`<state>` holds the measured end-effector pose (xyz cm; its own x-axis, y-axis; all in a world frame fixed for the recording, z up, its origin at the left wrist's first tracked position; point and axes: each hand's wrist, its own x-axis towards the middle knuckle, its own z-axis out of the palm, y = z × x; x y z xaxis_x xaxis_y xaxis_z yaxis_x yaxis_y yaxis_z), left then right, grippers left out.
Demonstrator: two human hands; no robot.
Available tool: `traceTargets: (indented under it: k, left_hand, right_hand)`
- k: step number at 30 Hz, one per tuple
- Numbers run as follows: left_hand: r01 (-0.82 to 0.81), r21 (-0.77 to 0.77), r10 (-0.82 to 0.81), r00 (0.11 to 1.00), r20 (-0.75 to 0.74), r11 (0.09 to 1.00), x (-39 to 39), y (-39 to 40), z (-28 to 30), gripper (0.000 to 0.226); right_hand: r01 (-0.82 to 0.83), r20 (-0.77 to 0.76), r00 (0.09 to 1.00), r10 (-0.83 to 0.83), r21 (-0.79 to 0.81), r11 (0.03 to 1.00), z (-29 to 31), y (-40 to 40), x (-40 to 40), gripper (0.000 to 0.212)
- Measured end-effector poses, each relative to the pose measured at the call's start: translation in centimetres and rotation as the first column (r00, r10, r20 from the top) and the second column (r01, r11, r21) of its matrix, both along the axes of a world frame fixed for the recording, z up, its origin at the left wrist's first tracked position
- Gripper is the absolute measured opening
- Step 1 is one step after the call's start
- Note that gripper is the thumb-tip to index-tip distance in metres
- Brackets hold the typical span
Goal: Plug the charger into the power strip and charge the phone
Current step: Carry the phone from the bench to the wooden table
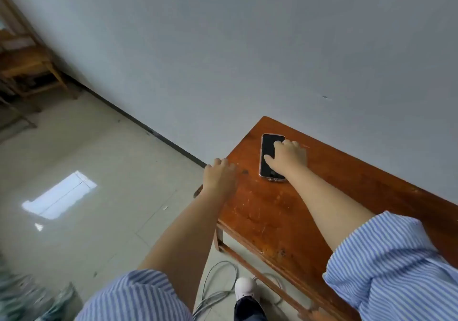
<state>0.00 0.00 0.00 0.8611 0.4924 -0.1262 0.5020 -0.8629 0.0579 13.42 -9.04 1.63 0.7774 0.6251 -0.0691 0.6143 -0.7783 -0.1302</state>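
A black phone (268,145) in a clear case lies face up, screen dark, near the far left corner of a reddish wooden table (280,219). My right hand (288,157) lies on top of it, thumb across the screen and fingers curled over its right side. My left hand (218,175) rests on the table's left edge with its fingers curled and nothing visible in them. No charger or power strip is in view.
Grey cables (218,293) loop on the tiled floor under the table's left end, beside my white shoe (245,287). A plain wall runs right behind the table. Wooden furniture (27,65) stands at the far left.
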Motion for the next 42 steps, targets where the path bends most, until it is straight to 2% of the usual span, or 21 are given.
traceTargets:
  k: [5, 10, 13, 17, 27, 30, 35, 42]
  left_hand:
    - [-0.175, -0.133, 0.170, 0.984, -0.054, 0.975, 0.1, 0.5, -5.7, 0.047]
    - [-0.183, -0.187, 0.169, 0.981, -0.091, 0.965, -0.5, 0.7, -9.4, 0.060]
    - [-0.198, -0.199, 0.191, 0.980, -0.055, 0.960, -0.7, 0.6, -10.1, 0.061]
    - [-0.209, -0.197, 0.200, 0.978, -0.066, 0.958, -0.8, 0.5, -10.2, 0.061]
    - [-0.169, -0.306, 0.157, 0.986, -0.063, 0.937, -1.2, 1.9, -9.2, 0.055]
    - [-0.199, -0.330, 0.198, 0.979, -0.037, 0.923, -2.0, 4.7, -8.2, 0.051]
    - [-0.346, -0.252, 0.348, 0.937, -0.039, 0.904, -5.4, 11.4, -5.4, 0.050]
    - [-0.571, -0.080, 0.576, 0.814, 0.074, 0.817, -15.6, 25.9, -0.2, 0.045]
  right_hand:
    - [0.121, -0.152, 0.980, -0.130, -0.067, 0.990, -4.5, 1.4, 2.6, 0.076]
    - [0.232, -0.236, 0.938, -0.253, -0.113, 0.966, -7.7, 2.1, 3.9, 0.093]
    - [0.290, -0.212, 0.929, -0.302, -0.085, 0.953, -8.9, 3.1, 4.2, 0.093]
    - [0.338, -0.183, 0.927, -0.329, 0.019, 0.941, -10.0, 3.7, 4.0, 0.082]
    - [0.297, -0.196, 0.944, -0.267, 0.146, 0.944, -9.8, 3.8, 4.4, 0.071]
    - [0.219, -0.201, 0.962, -0.187, 0.151, 0.964, -8.7, 5.8, 3.7, 0.070]
    - [-0.006, -0.208, 0.977, 0.039, 0.158, 0.987, -6.5, 12.7, 0.2, 0.072]
    - [-0.336, -0.203, 0.898, 0.391, 0.256, 0.906, -2.1, 29.8, -9.6, 0.071]
